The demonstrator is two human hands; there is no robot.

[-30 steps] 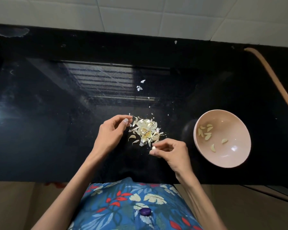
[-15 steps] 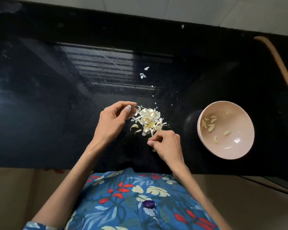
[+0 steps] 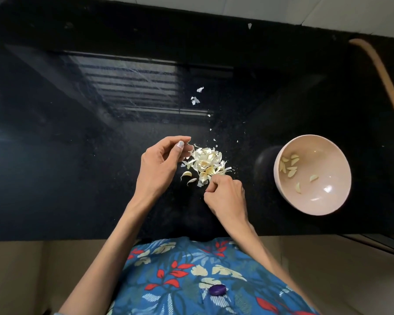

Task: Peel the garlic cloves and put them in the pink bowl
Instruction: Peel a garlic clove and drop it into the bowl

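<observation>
At the left edge of the heap, the left hand's (image 3: 162, 164) thumb and forefinger are curled together and pinch a thin sliver of skin (image 3: 188, 144), just as they did a second ago; that hand has hardly shifted. The right hand (image 3: 225, 196) sits at the near edge of the heap with its knuckles up and its fingers (image 3: 214, 181) curled tightly under. A second ago a pale clove showed at those fingertips. Now the curled fingers hide whatever is inside, so I cannot tell whether they grip anything.

Between the two hands lies the heap of garlic skins (image 3: 206, 163), touching the right fingertips and just beside the left ones, much the same shape as before. Farther back, a few white scraps (image 3: 195, 100) lie apart from the heap where they lay earlier.

Well to the right of the hands, the pink bowl (image 3: 328, 206) stands on the black worktop (image 3: 77, 178). It holds several peeled cloves (image 3: 289, 167), most gathered against its left wall and two lying looser toward the middle. Their number and layout match the earlier frames.

Nearest the camera is a blue floral garment (image 3: 180, 280) with a purple button (image 3: 217, 289).
</observation>
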